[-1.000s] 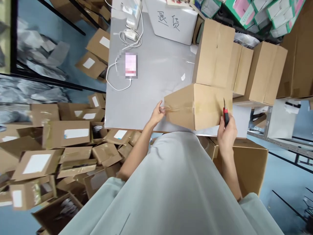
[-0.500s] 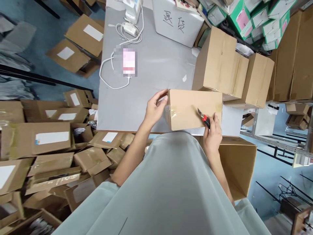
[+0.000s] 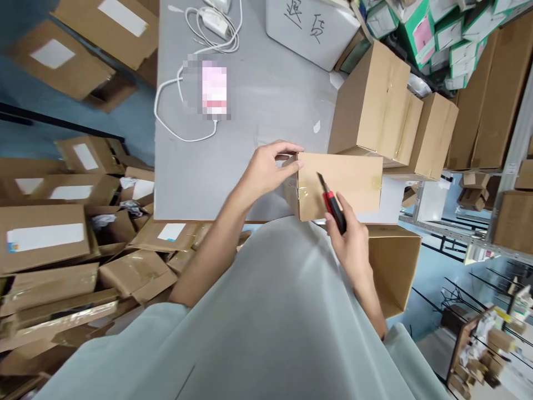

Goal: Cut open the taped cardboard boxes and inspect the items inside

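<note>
A closed brown cardboard box lies at the front edge of the grey table, with clear tape at its left and right ends. My left hand holds the box's far left corner, thumb on the top face and fingers along the far edge. In my right hand is a utility knife with a black and red handle. Its dark blade points away from me, over the left part of the box; whether the tip touches the cardboard I cannot tell.
Taller cardboard boxes stand at the table's right, near a white bin with handwriting. A cable runs to a blurred pink device. An open carton sits below at right; used boxes pile up at left.
My right hand has moved the knife left along the box, and the blade now points more away from me. My left hand has shifted right, its thumb now over the box's corner.
</note>
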A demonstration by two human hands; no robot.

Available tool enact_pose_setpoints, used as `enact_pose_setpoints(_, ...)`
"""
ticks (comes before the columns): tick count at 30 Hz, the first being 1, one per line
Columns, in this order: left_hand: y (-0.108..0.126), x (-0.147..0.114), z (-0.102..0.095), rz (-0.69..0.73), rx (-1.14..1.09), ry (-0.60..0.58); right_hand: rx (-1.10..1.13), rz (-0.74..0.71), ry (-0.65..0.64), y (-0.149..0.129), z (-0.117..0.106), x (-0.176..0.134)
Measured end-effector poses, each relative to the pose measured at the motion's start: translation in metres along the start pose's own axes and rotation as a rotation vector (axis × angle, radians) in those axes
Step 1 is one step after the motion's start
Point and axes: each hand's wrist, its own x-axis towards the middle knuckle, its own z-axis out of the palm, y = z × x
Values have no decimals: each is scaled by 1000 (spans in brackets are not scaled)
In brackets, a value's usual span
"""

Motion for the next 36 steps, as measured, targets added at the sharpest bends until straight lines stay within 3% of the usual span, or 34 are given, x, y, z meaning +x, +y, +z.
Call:
enact_pose_setpoints(4, -3, 4, -5, 0, -13, -20, 29, 20, -135, -30, 6, -1)
enact_pose_setpoints(10, -5, 7, -6, -14, -28, -42, 7, 0, -152, -40, 13, -6)
enact_pose_setpoints(15, -3, 5, -3, -18, -40, -31, -208, 21, -171, -61, 16, -8)
enact_pose_setpoints(21, -1, 3, 2, -29, -50, -16, -590, 130, -358, -104, 21, 5)
enact_pose_setpoints(25, -1, -2, 5, -9, -25, 36, -636, 171, -447, -120, 24, 9)
enact_pose_setpoints(29, -2, -8, 7, 4, -7, 88, -626, 178, -611, -118, 19, -10)
enact_pose_setpoints(32, -6, -11, 9, 3, -5, 75, -615, 158, -649, -107, 4, -30)
enact_pose_setpoints(34, -8, -13, 9, 6, -8, 91, -527, 108, -593, -94, -11, -39)
enact_pose_setpoints(36, -9, -17, 8, 8, -1, 116, -401, 77, -419, -73, -25, -43)
